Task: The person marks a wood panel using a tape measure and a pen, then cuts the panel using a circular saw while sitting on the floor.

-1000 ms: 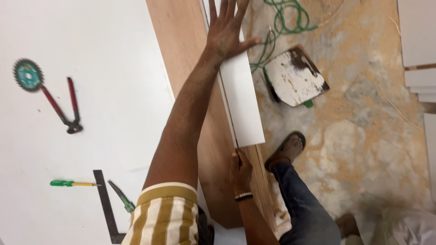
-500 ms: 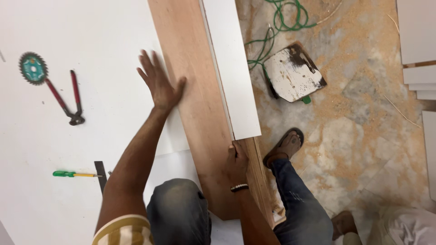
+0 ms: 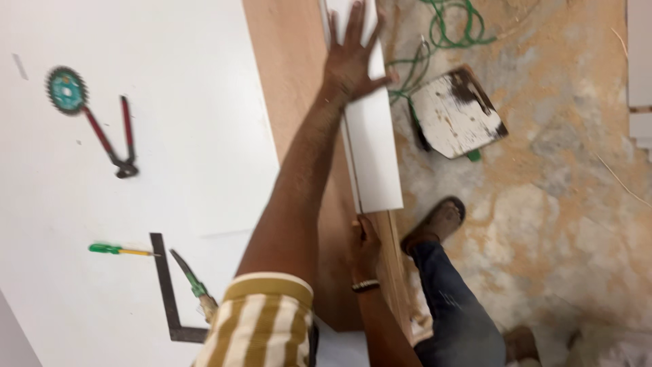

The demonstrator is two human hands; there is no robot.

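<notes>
1. Flat and open, the left hand (image 3: 352,64) presses its spread fingers down on the far part of a white strip (image 3: 372,146); nothing is clasped.
2. Right hand (image 3: 365,250) curls around the near edge of the wood board (image 3: 299,102), just below the strip's near end; its fingers close on that edge, though how firmly cannot be told.
3. Lying lengthwise along the board's right side, the strip has its near end stopping short of the board's corner, close to the right hand.
4. Judged from this, the step in hand is holding the strip in line with the board's edge, one hand pinning, the other steadying.
5. Any next move calls for even downward pressure and a still board, as the strip could slide sideways on the smooth face.
6. Left of the board lies a white sheet (image 3: 136,204) bearing a saw blade (image 3: 66,90), red pincers (image 3: 115,139), a green screwdriver (image 3: 119,250), a metal square (image 3: 166,289) and a second green-handled tool (image 3: 190,278).
7. On the dusty stone floor (image 3: 557,238) sit a paint-stained block (image 3: 456,112) and a green cord (image 3: 448,30); the person's sandalled foot (image 3: 435,224) stands beside the board.
</notes>
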